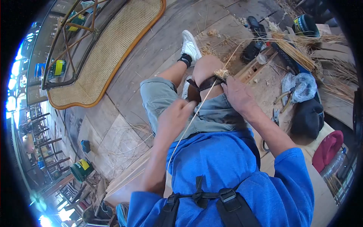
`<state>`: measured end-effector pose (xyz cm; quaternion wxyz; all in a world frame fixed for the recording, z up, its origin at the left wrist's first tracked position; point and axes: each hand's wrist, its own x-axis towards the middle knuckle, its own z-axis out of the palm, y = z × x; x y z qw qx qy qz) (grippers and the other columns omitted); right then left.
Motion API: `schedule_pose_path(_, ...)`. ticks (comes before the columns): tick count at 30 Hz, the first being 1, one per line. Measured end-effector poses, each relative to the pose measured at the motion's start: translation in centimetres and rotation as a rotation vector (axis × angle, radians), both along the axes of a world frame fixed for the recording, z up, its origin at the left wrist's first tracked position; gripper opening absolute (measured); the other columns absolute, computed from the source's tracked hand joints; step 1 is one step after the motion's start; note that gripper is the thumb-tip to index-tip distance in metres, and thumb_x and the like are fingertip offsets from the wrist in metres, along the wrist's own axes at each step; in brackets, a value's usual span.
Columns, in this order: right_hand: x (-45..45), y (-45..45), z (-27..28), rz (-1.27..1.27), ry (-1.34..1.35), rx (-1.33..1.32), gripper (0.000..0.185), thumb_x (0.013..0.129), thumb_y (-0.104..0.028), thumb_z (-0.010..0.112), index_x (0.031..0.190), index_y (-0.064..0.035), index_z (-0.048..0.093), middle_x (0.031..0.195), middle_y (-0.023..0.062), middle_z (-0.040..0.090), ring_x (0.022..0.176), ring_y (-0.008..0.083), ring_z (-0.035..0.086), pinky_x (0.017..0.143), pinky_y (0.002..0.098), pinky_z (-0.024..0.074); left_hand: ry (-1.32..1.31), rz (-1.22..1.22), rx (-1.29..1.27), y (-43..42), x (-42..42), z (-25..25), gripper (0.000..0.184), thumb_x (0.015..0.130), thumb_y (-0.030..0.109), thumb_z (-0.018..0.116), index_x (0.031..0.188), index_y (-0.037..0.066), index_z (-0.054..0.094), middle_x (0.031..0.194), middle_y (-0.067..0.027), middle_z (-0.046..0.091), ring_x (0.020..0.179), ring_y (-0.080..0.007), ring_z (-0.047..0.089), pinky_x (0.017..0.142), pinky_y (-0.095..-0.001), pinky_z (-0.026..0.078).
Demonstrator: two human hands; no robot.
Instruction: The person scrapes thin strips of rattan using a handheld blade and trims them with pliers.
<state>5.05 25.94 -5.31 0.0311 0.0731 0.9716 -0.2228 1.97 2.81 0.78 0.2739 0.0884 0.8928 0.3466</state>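
A long pale cane strip point(188, 126) runs from beside my waist up across my thigh and past my knee. My left hand point(238, 93) rests at a dark pad point(209, 82) strapped round my leg near the knee, its fingers by a small bunch of curly shavings point(221, 73); what it grips there is too small to tell. My right hand point(177, 114) is closed in a pinch beside the strip, over my shorts. Whether the strip lies between its fingers I cannot make out.
A woven cane panel point(109, 49) with an orange frame stands at the upper left. Bundled strips point(295, 51), a plastic bag point(302, 87), pliers point(275, 116) and a black cap point(307, 119) lie at the right. A green bucket point(81, 170) sits lower left.
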Motion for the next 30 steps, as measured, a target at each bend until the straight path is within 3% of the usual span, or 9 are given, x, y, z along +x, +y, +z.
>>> schedule_pose_path(7, 0.1, 0.6, -0.2, -0.029, -0.109, 0.018, 0.024, 0.09, -0.028, 0.048, 0.096, -0.0045, 0.051, 0.09, 0.02, 0.059, 0.082, 0.0375, 0.06, 0.07, 0.0465, 0.048, 0.232, -0.13, 0.134, 8.9, -2.8, -6.5, 0.045, 0.089, 0.035, 0.05, 0.067, -0.004, 0.052, 0.061, -0.0218, 0.054, 0.059, -0.0324, 0.057, 0.056, -0.0421, 0.042)
schedule_pose_path(10, -0.2, 0.5, -0.1, -0.03, -0.096, 0.02, 0.024, 0.091, -0.028, 0.048, 0.096, -0.0042, 0.051, 0.089, 0.0198, 0.059, 0.082, 0.0376, 0.06, 0.071, 0.0465, 0.0478, 0.025, -0.12, 0.262, 5.3, -1.2, -5.0, 0.042, 0.089, 0.032, 0.051, 0.068, -0.005, 0.05, 0.058, -0.0208, 0.048, 0.053, -0.0264, 0.05, 0.054, -0.0402, 0.039)
schedule_pose_path(12, -0.4, 0.8, -0.6, -0.04, -0.053, -0.012, 0.025, 0.09, -0.028, 0.048, 0.094, -0.0039, 0.051, 0.088, 0.0195, 0.06, 0.082, 0.038, 0.06, 0.07, 0.0466, 0.0474, -0.126, -0.122, 0.152, 0.7, 1.3, -4.0, 0.036, 0.09, 0.029, 0.05, 0.076, -0.004, 0.052, 0.067, -0.0226, 0.053, 0.06, -0.0374, 0.052, 0.059, -0.0415, 0.042)
schedule_pose_path(15, -0.5, 2.1, -1.2, -0.078, -0.038, -0.064, 0.026, 0.089, -0.028, 0.05, 0.092, -0.0028, 0.052, 0.087, 0.0187, 0.061, 0.081, 0.0365, 0.06, 0.069, 0.0446, 0.0474, -0.33, -0.145, -0.013, -6.0, 4.8, 0.0, 0.032, 0.09, 0.027, 0.051, 0.077, -0.002, 0.054, 0.064, -0.0174, 0.051, 0.058, -0.0246, 0.051, 0.058, -0.0369, 0.042)
schedule_pose_path(17, -0.9, 2.3, -0.5, -0.07, -0.117, -0.074, 0.027, 0.089, -0.027, 0.052, 0.095, -0.0015, 0.055, 0.086, 0.0177, 0.062, 0.079, 0.0318, 0.062, 0.069, 0.0399, 0.0485, -0.397, 0.037, 0.088, -7.1, 6.0, 0.2, 0.03, 0.09, 0.026, 0.052, 0.078, -0.001, 0.054, 0.064, -0.015, 0.051, 0.059, -0.0208, 0.051, 0.058, -0.035, 0.042)
schedule_pose_path(21, -0.2, 5.1, -0.7, -0.356, 0.063, -0.7, 0.032, 0.087, -0.022, 0.059, 0.113, -0.0026, 0.059, 0.083, 0.0119, 0.061, 0.079, 0.0115, 0.057, 0.073, 0.0256, 0.046, -0.157, 0.06, 0.236, -1.9, 2.9, 0.7, 0.03, 0.092, 0.026, 0.05, 0.077, 0.001, 0.053, 0.059, -0.0024, 0.048, 0.058, -0.0113, 0.045, 0.053, -0.0302, 0.038)
schedule_pose_path(25, -0.4, 5.8, 1.1, -0.303, 0.104, -0.498, 0.033, 0.088, -0.031, 0.055, 0.103, -0.0024, 0.06, 0.085, 0.0168, 0.063, 0.082, 0.0242, 0.062, 0.074, 0.0354, 0.0476, -0.145, -0.038, 0.291, 5.7, -2.0, -2.1, 0.035, 0.091, 0.029, 0.05, 0.076, -0.002, 0.054, 0.059, -0.0081, 0.049, 0.059, -0.0146, 0.049, 0.055, -0.0321, 0.04)
schedule_pose_path(28, -0.8, 4.4, 1.6, -0.135, -0.129, -0.163, 0.035, 0.089, -0.036, 0.05, 0.096, -0.0027, 0.059, 0.087, 0.0216, 0.062, 0.085, 0.0359, 0.061, 0.074, 0.0439, 0.0465, -0.09, -0.141, 0.134, 8.5, -4.0, -5.9, 0.033, 0.089, 0.029, 0.05, 0.085, -0.002, 0.058, 0.072, -0.0216, 0.059, 0.069, -0.0343, 0.059, 0.064, -0.0396, 0.045)
schedule_pose_path(30, -1.2, 3.0, 1.5, -0.115, -0.286, -0.02, 0.036, 0.09, -0.037, 0.047, 0.093, -0.0031, 0.057, 0.085, 0.0243, 0.061, 0.083, 0.0422, 0.058, 0.072, 0.0483, 0.045, -0.075, -0.114, 0.181, 7.3, -3.2, -5.5, 0.034, 0.089, 0.029, 0.052, 0.079, -0.003, 0.057, 0.064, -0.0153, 0.055, 0.064, -0.023, 0.056, 0.059, -0.0364, 0.043)
